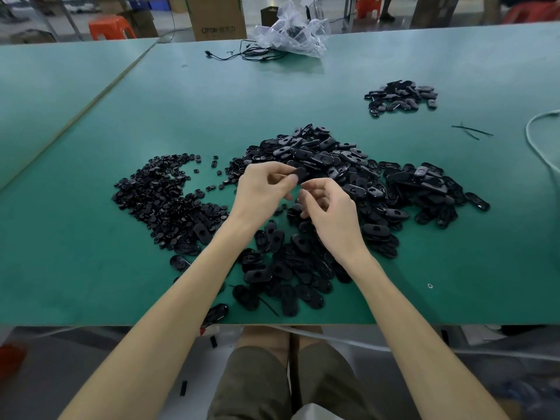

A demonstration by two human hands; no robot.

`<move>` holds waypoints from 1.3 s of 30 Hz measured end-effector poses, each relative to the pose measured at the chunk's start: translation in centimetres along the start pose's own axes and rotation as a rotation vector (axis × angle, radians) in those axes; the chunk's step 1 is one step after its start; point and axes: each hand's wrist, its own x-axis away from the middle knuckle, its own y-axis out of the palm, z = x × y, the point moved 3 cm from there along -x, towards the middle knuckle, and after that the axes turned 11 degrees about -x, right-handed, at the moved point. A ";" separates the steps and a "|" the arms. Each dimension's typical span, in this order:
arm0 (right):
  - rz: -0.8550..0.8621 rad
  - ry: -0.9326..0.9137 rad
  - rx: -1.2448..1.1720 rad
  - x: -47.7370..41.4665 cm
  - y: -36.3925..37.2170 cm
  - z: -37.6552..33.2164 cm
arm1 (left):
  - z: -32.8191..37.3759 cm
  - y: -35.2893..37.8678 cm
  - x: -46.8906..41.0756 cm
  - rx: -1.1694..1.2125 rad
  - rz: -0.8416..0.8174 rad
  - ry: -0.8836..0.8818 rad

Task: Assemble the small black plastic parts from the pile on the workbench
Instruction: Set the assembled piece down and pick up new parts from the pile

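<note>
A big pile of black oval plastic parts (348,177) covers the middle of the green workbench (91,268). To its left lies a heap of small round black parts (160,195). My left hand (260,189) pinches one black oval part (300,173) between thumb and fingers, just above the pile. Close beside it, my right hand (327,207) has its fingers curled, the fingertips nearly touching the held part. Whether the right hand holds a small piece I cannot tell.
A smaller pile of black parts (400,97) sits at the back right. A crumpled clear plastic bag (294,31) and black cables (242,54) lie at the far edge. A white cable (539,140) curves at the right. Cardboard box (216,16) stands behind.
</note>
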 end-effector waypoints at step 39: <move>-0.108 -0.221 0.347 0.4 1.4 -0.7 | 6.6 2.6 -2.1 0.317 -0.215 0.030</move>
